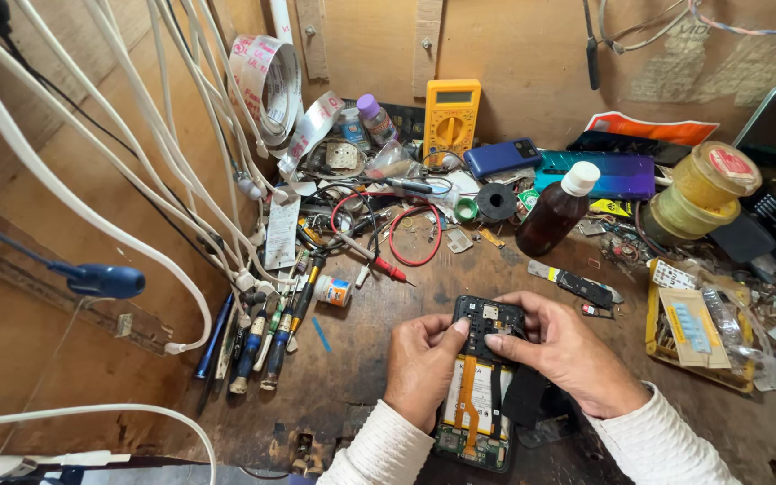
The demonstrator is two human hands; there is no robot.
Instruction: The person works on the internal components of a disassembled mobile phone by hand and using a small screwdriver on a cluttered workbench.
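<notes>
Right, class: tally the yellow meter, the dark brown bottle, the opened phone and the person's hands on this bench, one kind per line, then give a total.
Yellow multimeter: 1
Brown bottle with white cap: 1
Opened phone, back cover off: 1
Hands on the phone, left hand and right hand: 2
Total: 5

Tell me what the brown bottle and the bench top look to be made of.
Brown bottle: dark amber, translucent and glossy, likely plastic or glass; its white cap looks like matte plastic. Bench top: worn, stained dark wood, with grain and scuffs showing.
</notes>
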